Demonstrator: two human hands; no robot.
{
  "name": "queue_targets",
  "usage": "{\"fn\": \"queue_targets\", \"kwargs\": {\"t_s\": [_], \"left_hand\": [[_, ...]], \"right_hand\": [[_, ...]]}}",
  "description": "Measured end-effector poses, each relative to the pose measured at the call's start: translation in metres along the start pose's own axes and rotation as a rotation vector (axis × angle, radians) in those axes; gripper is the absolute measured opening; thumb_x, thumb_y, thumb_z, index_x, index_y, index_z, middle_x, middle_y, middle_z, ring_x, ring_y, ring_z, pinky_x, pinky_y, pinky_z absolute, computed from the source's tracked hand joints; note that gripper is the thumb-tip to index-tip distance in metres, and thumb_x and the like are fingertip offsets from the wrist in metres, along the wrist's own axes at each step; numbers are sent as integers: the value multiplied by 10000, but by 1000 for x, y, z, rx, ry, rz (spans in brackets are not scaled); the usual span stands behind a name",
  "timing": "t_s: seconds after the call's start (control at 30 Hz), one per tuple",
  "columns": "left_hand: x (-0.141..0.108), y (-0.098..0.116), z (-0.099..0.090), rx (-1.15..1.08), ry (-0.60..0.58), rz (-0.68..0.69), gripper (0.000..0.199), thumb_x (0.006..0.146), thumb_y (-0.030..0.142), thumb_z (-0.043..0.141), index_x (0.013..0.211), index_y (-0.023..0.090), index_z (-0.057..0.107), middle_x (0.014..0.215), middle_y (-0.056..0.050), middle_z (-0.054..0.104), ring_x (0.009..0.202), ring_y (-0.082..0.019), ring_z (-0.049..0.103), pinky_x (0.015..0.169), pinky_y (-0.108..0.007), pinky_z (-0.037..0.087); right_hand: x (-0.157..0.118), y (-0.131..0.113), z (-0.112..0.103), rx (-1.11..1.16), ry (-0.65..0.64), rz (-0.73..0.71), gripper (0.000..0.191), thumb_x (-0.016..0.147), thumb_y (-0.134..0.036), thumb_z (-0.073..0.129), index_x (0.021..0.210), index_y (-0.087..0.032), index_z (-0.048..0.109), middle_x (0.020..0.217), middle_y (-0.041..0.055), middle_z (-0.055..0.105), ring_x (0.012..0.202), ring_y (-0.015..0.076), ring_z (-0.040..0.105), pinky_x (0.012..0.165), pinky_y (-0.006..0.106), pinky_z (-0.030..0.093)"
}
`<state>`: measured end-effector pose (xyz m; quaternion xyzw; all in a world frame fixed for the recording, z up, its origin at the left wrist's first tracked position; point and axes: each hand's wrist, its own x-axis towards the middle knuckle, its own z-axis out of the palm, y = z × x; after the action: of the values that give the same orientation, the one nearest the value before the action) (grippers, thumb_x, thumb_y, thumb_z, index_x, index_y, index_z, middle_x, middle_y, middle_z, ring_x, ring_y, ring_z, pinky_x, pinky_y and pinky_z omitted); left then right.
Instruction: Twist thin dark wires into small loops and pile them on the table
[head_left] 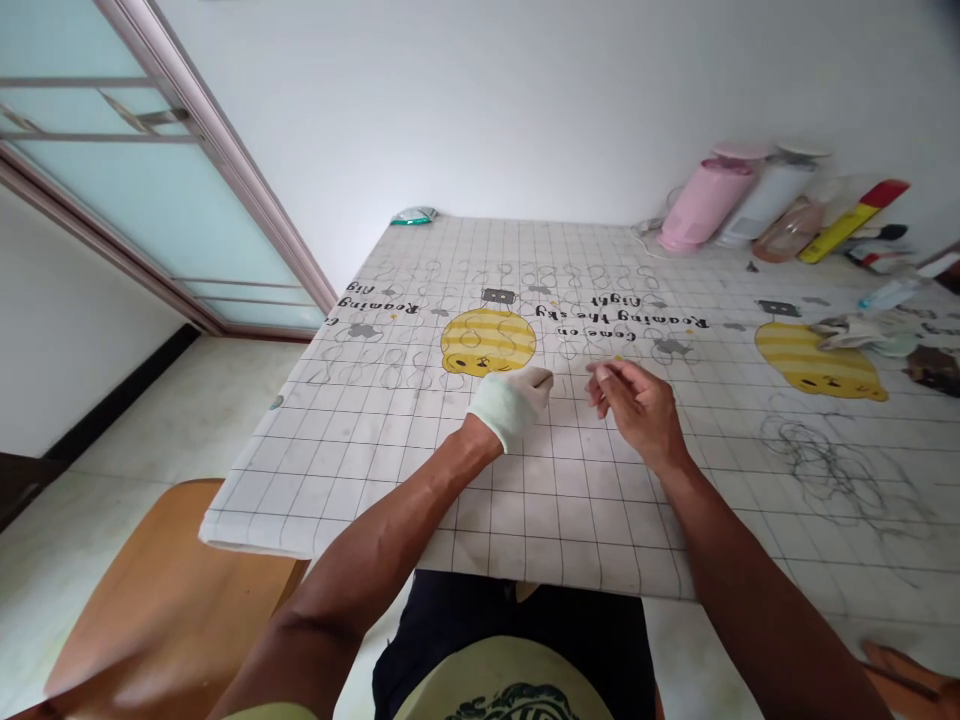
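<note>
My left hand (517,402), in a whitish glove with a pale green cuff, is closed over the middle of the checked tablecloth (517,520). Its fingers are pressed together, and what they hold is too small to make out. To its right is my bare right hand (634,405), with thumb and index finger together and the other fingers curled; anything between them is too fine to tell. Rows of thin dark rings (390,375) lie on the cloth beyond my left hand. A loose tangle of dark thread or wire (832,470) lies right of my right hand.
At the back right stand a pink cylinder (705,205), a white one (769,205), a bottle (787,230) and a yellow-red box (851,222). A cloth glove (874,332) lies at the right. A green-white packet (414,216) sits at the back left corner; a wooden chair (180,590) stands left.
</note>
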<state>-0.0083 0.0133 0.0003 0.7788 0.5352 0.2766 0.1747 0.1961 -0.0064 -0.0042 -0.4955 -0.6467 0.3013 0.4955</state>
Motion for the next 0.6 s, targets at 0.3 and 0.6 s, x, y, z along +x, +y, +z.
{"fn": "queue_targets", "kwargs": {"t_s": [0.3,0.6], "left_hand": [[-3,-3,7,-17,62,3,304,968,235,442,677,210,527,653,21,581,623,-128,509,573,-292,304],[0,7,-2,-297,-61,-164,338,956,309,440,633,215,470,673,19,639,629,-132,554,592,-272,378]], "right_hand": [[-9,-3,23,61,-233,144,397,978,-577,630,842,-210,690,750,48,701,617,166,636,528,276,522],[-13,-8,26,-60,-174,103,339,1006,-469,582,781,-218,617,659,2,634,562,136,569,536,262,480]]}}
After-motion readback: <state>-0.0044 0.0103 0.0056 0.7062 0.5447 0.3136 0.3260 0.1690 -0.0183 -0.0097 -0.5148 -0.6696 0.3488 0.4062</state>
